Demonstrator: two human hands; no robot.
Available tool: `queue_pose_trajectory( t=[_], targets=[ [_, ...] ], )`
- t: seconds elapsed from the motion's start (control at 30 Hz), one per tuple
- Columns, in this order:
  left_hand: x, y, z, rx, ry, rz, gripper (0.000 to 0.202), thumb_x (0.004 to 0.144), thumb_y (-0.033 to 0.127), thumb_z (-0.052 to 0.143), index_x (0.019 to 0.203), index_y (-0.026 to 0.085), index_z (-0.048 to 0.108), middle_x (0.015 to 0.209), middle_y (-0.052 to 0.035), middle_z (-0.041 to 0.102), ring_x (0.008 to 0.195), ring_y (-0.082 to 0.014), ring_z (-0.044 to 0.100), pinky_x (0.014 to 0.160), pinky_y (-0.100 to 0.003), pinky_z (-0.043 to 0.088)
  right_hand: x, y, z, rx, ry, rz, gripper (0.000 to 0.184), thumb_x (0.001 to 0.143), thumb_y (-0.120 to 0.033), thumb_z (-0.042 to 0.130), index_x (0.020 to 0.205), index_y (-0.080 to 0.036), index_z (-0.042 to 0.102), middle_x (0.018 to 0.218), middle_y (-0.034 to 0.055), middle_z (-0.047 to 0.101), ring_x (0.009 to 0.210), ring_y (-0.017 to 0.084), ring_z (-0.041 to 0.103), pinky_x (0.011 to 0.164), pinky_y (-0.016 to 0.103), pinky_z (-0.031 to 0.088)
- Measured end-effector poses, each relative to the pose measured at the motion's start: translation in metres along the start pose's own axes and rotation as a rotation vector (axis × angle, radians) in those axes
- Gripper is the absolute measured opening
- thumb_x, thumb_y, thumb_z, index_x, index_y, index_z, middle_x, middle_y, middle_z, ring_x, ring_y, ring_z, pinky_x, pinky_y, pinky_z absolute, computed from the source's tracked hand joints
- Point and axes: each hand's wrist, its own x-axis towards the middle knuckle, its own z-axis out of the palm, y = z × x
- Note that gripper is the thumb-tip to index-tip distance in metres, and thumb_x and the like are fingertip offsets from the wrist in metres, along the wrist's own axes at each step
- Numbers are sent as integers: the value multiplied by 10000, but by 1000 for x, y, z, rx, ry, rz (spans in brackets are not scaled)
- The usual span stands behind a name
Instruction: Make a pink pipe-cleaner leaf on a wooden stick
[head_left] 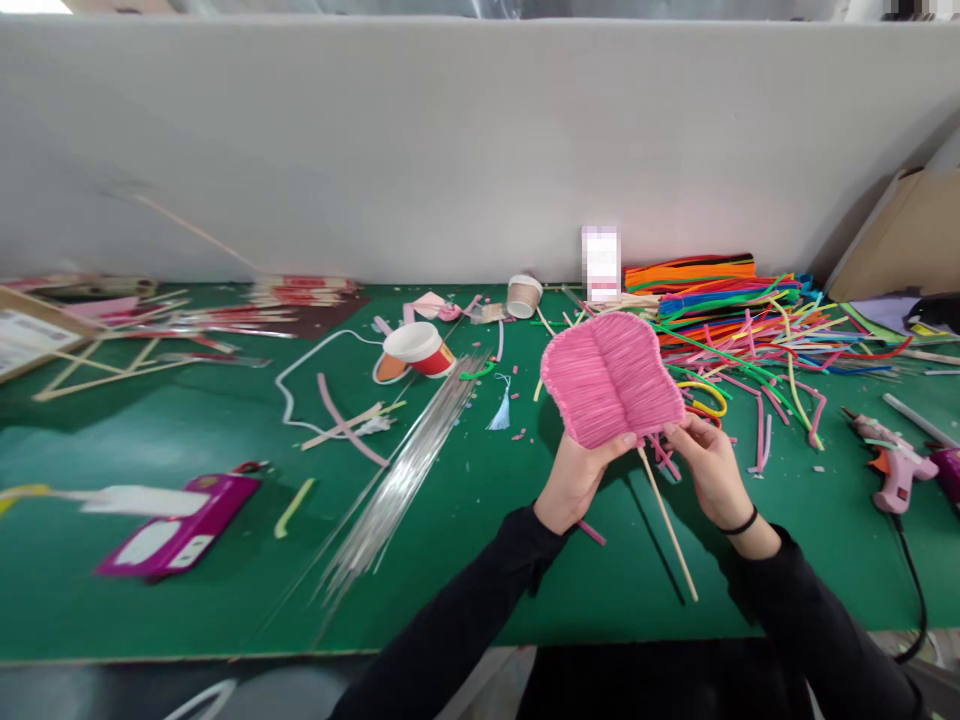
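Note:
A pink fan (611,380), its face made of rows of fuzzy pipe cleaners with a ridge down the middle, is held above the table. From its lower edge a thin wooden stick (667,525) slants down to the right. My left hand (581,475) grips the fan's lower left edge, the thumb lying on its front and the other fingers behind. At the lower right corner, the fingers of my right hand (705,465) pinch the edge near the stick's top. Some loose pink pieces (664,458) show between the hands; whether they are attached I cannot tell.
Colourful pipe cleaners (735,320) pile at the back right, near a pink glue gun (892,465). Left of my hands lie thin metal wires (405,470), a paper cup (424,348), a blue tassel (501,405) and a purple device (184,525). A grey partition (420,150) stands behind.

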Motion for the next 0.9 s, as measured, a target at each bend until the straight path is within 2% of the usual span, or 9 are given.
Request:
queue_pose_trajectory(
  t=[0.1, 0.17, 0.27, 0.37, 0.43, 0.53, 0.73, 0.9],
  targets=[
    [-1, 3, 0, 4, 0, 6, 485, 603, 176, 836, 1063, 173, 682, 1047, -63, 736, 960, -269, 687, 820, -395, 585, -1, -6, -3, -36, 4, -56, 250, 676, -421, 781, 705, -200, 668, 810, 10, 641, 773, 156, 587, 766, 299, 473],
    [-1, 4, -2, 28, -6, 27, 503, 617, 183, 830, 1094, 181, 673, 1085, -64, 726, 994, -270, 677, 860, -409, 569, -1, -9, -6, -49, 1, -80, 253, 673, -415, 786, 693, -198, 656, 833, 13, 647, 800, 162, 593, 783, 301, 476],
    [-1, 2, -4, 90, 6, 87, 517, 632, 194, 826, 1121, 183, 660, 1120, -68, 713, 1028, -270, 662, 927, -435, 532, -2, -11, -6, -25, -16, -18, 271, 676, -436, 780, 734, -200, 659, 807, 9, 650, 746, 150, 591, 710, 283, 488],
    [-1, -1, -4, 171, 48, 139, 466, 619, 208, 834, 1056, 173, 678, 1049, -58, 730, 984, -265, 672, 930, -433, 522, -3, -9, 1, -3, -60, 78, 333, 649, -461, 789, 837, -213, 669, 815, 10, 675, 694, 148, 598, 604, 261, 483],
    [-3, -2, -3, 229, 75, 161, 444, 606, 219, 840, 1021, 173, 686, 1013, -51, 736, 958, -263, 676, 919, -424, 524, -3, -9, 8, -13, -80, 87, 370, 630, -464, 797, 880, -221, 674, 853, 18, 701, 704, 158, 617, 587, 261, 484],
    [-5, -2, -2, 274, 89, 168, 427, 607, 221, 837, 1004, 172, 688, 995, -50, 736, 943, -262, 678, 904, -415, 529, -4, -10, 14, -25, -73, 79, 335, 634, -465, 793, 824, -213, 677, 810, 12, 708, 675, 154, 620, 578, 260, 479],
    [-7, -3, 1, 143, 46, 134, 430, 628, 206, 824, 1034, 185, 683, 1027, -46, 733, 984, -257, 672, 928, -415, 522, -6, -14, 12, 5, -69, 137, 331, 609, -467, 811, 725, -197, 659, 672, -14, 658, 553, 111, 550, 499, 232, 429],
    [-6, -4, 2, 111, 48, 134, 417, 627, 206, 822, 1020, 186, 686, 991, -41, 739, 981, -257, 675, 924, -414, 529, -5, -10, 9, -33, -85, 96, 330, 641, -497, 785, 704, -196, 667, 670, -1, 665, 568, 124, 564, 518, 246, 444]
  ],
)
